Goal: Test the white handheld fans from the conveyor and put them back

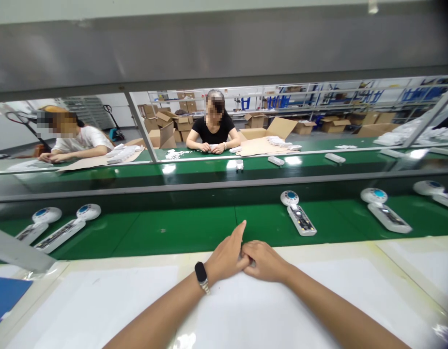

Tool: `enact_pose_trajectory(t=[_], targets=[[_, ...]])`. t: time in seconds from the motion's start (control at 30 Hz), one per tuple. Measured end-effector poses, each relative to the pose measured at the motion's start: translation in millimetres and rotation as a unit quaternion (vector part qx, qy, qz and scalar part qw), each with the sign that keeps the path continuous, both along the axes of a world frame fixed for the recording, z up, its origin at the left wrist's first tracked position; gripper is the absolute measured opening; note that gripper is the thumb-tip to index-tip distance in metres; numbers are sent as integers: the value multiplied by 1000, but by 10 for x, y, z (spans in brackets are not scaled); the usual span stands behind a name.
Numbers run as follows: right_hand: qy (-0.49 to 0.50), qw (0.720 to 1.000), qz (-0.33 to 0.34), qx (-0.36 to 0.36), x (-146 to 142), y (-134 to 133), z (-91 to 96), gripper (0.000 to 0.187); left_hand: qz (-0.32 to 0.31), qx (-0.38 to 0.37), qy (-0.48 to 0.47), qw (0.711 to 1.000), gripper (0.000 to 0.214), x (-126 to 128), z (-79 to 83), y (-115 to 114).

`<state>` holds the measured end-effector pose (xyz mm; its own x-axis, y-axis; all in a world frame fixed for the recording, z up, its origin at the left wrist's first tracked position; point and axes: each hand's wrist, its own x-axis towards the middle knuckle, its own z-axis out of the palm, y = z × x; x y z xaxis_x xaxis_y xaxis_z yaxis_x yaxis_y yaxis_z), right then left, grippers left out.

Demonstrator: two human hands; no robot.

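Note:
My left hand (227,258), with a dark-faced watch (201,272) on its wrist, rests at the near edge of the green conveyor belt (194,223). One finger stretches forward over the belt; its thumb reaches toward my right hand (265,261). The right fingers are curled in and touch the left hand; no object shows between them. Beyond them to the right lies a white device (301,220) with a long open housing, a bare circuit board and a round head with a blue centre. Neither hand touches it.
Similar devices lie on the belt at right (389,217) and left (60,235). White sheets (300,310) cover the near worktop. A metal post (22,249) stands at left, above a blue panel (7,295). Two people sit across the line beside cardboard (258,147) and white housings. A grey beam (224,53) spans overhead.

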<state>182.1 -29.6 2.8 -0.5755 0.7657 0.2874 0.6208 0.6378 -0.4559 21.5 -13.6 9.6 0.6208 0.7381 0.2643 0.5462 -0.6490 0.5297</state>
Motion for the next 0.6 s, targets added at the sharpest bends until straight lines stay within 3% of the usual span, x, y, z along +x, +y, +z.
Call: enact_pose_trajectory(t=[0.23,0.43,0.6], targets=[[-4,1000,-3,12,7,6,-13,15,12,-2,37,999,82,11,12,17],[-3,1000,-10,19,11,4,-4,16,14,40,87,995,21,26,88,-1],[1,1000,-11,9,9,1,-7,16,30,59,47,997,13,12,50,9]])
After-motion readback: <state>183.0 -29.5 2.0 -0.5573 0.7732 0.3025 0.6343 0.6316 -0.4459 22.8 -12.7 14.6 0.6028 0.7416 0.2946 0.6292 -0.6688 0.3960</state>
